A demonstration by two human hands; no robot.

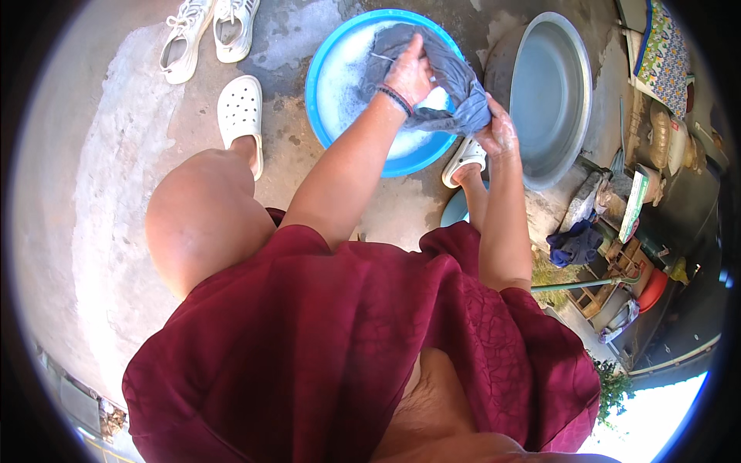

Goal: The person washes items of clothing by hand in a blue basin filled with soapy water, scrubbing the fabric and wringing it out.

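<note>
Over a round blue plastic basin (314, 95) of white suds, a wet grey cloth garment (457, 81) is bunched between my hands. My left hand (410, 72), with a dark beaded bracelet at its wrist, is above the basin against the cloth; its thumb is raised and its other fingers are partly hidden. At the basin's right edge my right hand (498, 128) grips the lower right end of the cloth, with suds on its skin. Part of the garment hangs down into the foam.
A large oval metal tub (550, 98) stands right of the basin. White sneakers (185, 46) lie at the upper left. My feet, in white clogs (240, 107), flank the basin. Dark clothing (575, 242), a green pole (570, 285) and assorted household items are at the right.
</note>
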